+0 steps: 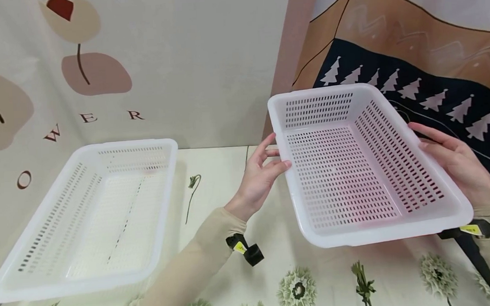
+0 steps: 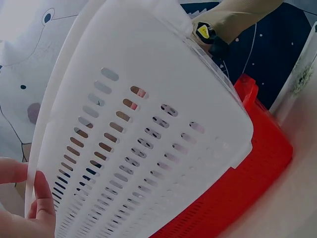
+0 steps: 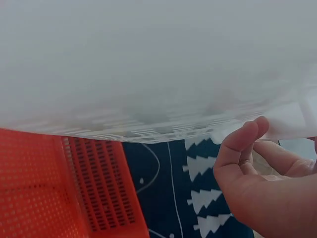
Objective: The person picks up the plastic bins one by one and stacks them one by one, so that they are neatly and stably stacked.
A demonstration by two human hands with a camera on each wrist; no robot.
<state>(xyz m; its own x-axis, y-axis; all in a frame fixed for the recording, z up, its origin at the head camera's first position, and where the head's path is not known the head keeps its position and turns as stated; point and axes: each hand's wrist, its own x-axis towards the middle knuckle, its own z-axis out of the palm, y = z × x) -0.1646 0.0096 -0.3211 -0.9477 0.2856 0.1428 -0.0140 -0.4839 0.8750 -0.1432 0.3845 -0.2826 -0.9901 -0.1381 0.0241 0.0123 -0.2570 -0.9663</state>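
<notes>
Both hands hold a white slotted plastic basket (image 1: 343,170) up at the right of the head view, its open top tilted toward the camera. My left hand (image 1: 259,178) pinches the left rim between thumb and fingers. On the opposite rim, my right hand (image 1: 456,163) grips the side, with part of its fingers hidden behind the wall. The left wrist view shows the basket's slotted outer wall (image 2: 143,129) from close by. Below the white basket is a red slotted basket (image 2: 247,178), which the white one mostly covers in the head view.
A second white basket (image 1: 168,214) stands at the left of the table. The light tablecloth (image 1: 217,257) has printed flowers. A pale wall cloth (image 1: 189,72) hangs behind, and a dark cloth with white trees (image 1: 431,95) lies at the right.
</notes>
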